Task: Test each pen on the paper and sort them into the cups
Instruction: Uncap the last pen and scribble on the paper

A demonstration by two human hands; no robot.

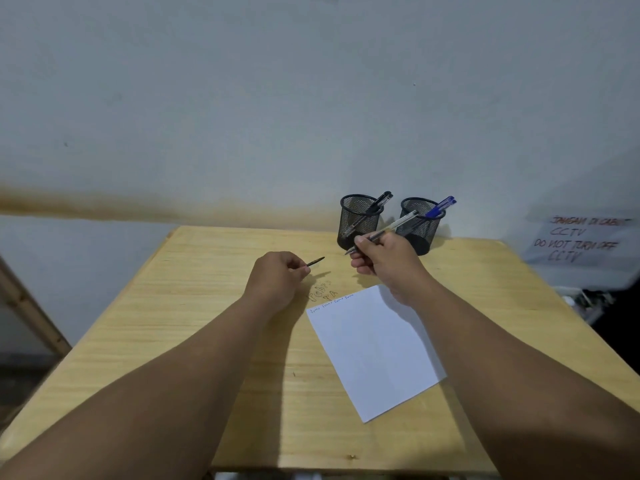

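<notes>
Left hand (pixel 277 277), frame centre, pinches pen cap (pixel 316 261). Right hand (pixel 382 261) grips clear pen (pixel 391 228). Behind: left cup (pixel 360 220) holds black pens (pixel 381 201); right cup (pixel 420 225) holds blue pens (pixel 441 206). Paper (pixel 374 348) lower right, scribbles along top edge.

Two mesh cups (pixel 360 216) are standing at the table's (pixel 207 341) far edge, pens leaning out rightward over their rims. The right hand (pixel 384 261) is hovering just in front of those cups, blocking the near approach. The left hand (pixel 277 278) is sitting left of the cups, bare wood lying beyond it. The paper (pixel 374 351) is lying flat nearer than the cups.
</notes>
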